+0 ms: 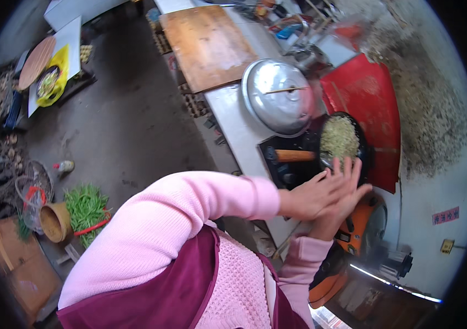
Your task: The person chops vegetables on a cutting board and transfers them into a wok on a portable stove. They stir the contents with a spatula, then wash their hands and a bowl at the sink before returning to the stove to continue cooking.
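My left hand [309, 201] reaches in from the left and overlaps my right hand [342, 205]; the two touch, one across the other. Several fingers are spread, and I see nothing held in either hand. Both hands are above the near edge of a dark pan [364, 154], which holds finely chopped pale green food [339, 137]. A wooden handle [295, 155] lies left of the pan, above a black stove top [272, 162]. Where the hands overlap, parts of the palms and fingers are hidden.
A large metal lid [274, 94] stands beyond the stove, near a wooden board [209, 47]. Red sheeting [365, 94] lies right of the pan. An orange appliance [359, 230] is close to my right forearm. Leafy greens [86, 207] and a bottle [65, 166] are on the floor.
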The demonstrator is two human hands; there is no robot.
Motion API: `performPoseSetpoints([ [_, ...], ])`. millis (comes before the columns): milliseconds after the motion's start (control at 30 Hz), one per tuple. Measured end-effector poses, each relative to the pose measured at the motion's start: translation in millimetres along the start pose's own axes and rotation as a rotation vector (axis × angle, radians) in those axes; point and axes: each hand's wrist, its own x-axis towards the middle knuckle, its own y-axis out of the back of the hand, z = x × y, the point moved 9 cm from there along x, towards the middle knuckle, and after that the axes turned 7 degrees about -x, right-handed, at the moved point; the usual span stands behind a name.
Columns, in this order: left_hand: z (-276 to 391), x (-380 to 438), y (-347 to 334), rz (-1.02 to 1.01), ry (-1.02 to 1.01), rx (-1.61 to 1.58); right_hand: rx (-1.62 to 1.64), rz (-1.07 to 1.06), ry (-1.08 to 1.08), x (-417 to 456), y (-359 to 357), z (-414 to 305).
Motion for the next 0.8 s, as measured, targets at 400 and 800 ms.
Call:
performPoseSetpoints([
  [400,-79,-493,153,-0.405,1.022,0.387,-1.136,-0.661,0.121,-237,-119,182],
  [800,-100,-622,303,0.362,1.555,0.459,-1.340,-1.058,-0.007,-158,-232,467],
])
